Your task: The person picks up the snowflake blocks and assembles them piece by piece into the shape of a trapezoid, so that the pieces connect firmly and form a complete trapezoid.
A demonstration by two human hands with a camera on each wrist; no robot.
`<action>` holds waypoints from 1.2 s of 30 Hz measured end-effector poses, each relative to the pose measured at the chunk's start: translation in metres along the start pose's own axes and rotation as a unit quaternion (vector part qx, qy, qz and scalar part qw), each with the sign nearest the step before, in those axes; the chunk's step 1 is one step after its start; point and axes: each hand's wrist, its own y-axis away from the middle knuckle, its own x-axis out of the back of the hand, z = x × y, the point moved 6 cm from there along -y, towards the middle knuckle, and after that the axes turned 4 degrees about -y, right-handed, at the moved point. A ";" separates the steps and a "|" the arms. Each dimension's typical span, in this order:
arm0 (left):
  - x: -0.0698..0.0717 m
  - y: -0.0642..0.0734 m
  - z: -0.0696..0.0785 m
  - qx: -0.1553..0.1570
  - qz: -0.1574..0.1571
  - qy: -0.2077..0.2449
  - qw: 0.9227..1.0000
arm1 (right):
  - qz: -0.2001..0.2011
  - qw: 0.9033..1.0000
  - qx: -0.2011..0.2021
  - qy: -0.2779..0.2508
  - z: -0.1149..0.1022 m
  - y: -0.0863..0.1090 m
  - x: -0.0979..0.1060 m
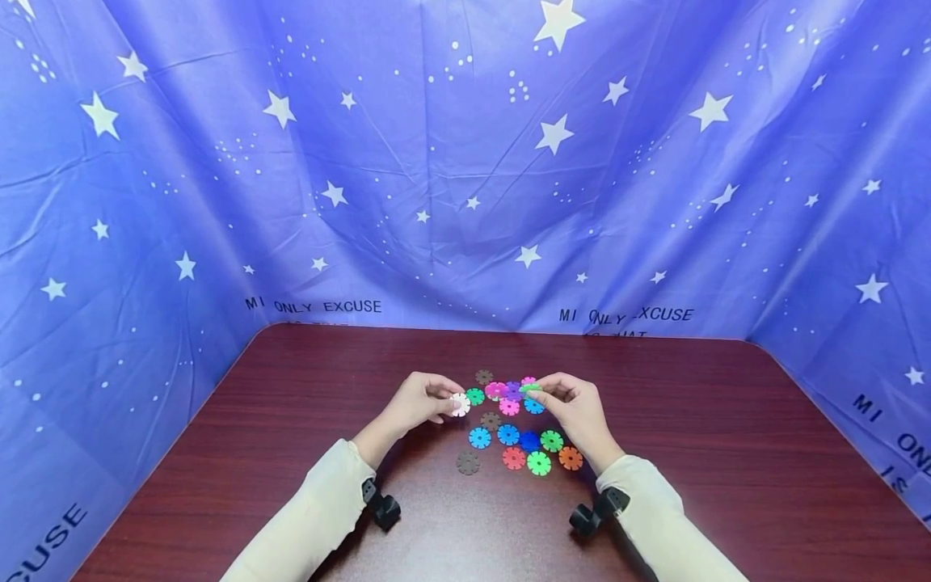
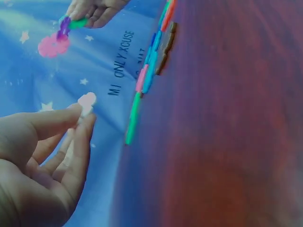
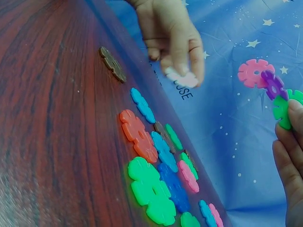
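Note:
Between thumb and fingers, my left hand (image 1: 420,402) pinches a white notched plastic disc (image 1: 461,406) by its edge. My right hand (image 1: 579,411) pinches a green notched disc (image 3: 281,111). A purple disc (image 3: 273,84) is slotted into that green one, and a pink disc (image 3: 250,73) joins the purple one's other side, making a short chain. Both hands are raised above the table, and the white disc is apart from the chain. In the left wrist view the chain is blurred.
Loose notched discs lie flat between and below the hands, among them a red disc (image 1: 513,458), an orange disc (image 1: 570,459), a brown disc (image 1: 468,462) and several blue, green and pink ones. Behind the dark red wooden table (image 1: 218,485) hangs a blue star-patterned curtain (image 1: 451,162).

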 end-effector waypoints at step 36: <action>-0.014 0.001 0.037 0.048 0.040 0.123 0.990 | 0.011 0.999 0.006 -0.030 0.005 -0.001 0.002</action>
